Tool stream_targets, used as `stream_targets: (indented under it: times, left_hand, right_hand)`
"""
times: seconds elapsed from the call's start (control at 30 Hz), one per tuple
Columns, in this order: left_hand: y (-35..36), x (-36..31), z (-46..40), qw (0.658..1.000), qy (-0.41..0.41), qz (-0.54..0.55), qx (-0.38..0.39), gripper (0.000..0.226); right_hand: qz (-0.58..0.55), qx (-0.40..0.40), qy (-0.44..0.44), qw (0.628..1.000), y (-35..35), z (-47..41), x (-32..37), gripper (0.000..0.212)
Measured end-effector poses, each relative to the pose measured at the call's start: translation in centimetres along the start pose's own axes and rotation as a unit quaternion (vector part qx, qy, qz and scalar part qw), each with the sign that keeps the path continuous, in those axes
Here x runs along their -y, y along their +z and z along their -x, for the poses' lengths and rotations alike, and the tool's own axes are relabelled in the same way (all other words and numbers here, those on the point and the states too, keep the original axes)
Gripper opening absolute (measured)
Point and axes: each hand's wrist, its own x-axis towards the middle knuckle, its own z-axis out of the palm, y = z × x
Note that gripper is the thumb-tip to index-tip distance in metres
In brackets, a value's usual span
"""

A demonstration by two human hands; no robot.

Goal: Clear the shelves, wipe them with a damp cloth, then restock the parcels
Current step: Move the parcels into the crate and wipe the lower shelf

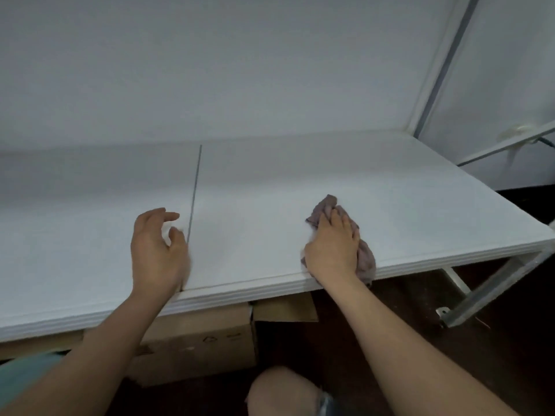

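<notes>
A white shelf board (270, 187) fills the middle of the view, bare of parcels, with a thin dark seam (195, 190) running front to back. My right hand (332, 247) lies flat on a crumpled mauve cloth (366, 256), pressing it onto the board near the front right edge. My left hand (159, 244) rests its edge on the board beside the seam, fingers loosely curled and holding nothing.
Brown cardboard boxes (204, 340) sit under the shelf. A metal frame post (444, 64) rises at the back right and a metal brace (492, 289) slants below the front right corner. My knee (282, 391) is at the bottom.
</notes>
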Motion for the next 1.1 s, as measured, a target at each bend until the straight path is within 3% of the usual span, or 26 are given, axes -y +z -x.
stream_targets:
  times: [0.13,0.3,0.43,0.67,0.97,1.03,1.1]
  left_hand:
    - [-7.9,6.8,1.3,0.994,-0.067,-0.055,-0.070,0.028]
    - [-14.0,13.2,5.0,0.973,-0.130,-0.106,-0.159,0.032]
    - [-15.7,16.8,7.3,0.960,-0.165,-0.103,-0.201,0.034]
    - [-20.1,19.6,10.2,0.942,-0.229,-0.084,-0.232,0.035]
    - [-25.1,23.6,12.3,0.897,-0.361,-0.042,-0.253,0.027]
    - [-26.2,24.5,12.8,0.899,-0.371,-0.027,-0.232,0.021]
    - [-26.8,25.6,13.0,0.894,-0.395,-0.010,-0.210,0.017]
  right_hand:
    - [-0.008,0.072,-0.045,0.996,2.0,-2.6,7.3,0.066]
    - [-0.017,0.135,-0.204,0.969,5.5,-2.1,18.3,0.067]
    - [-0.054,0.169,-0.343,0.922,8.6,1.9,25.8,0.069]
    - [-0.138,0.230,-0.489,0.830,10.4,11.3,34.4,0.068]
    - [-0.286,0.283,-0.586,0.703,13.3,21.8,38.6,0.051]
    - [-0.280,0.326,-0.578,0.694,14.3,23.2,39.0,0.049]
    - [-0.261,0.376,-0.538,0.707,15.5,23.9,39.3,0.044]
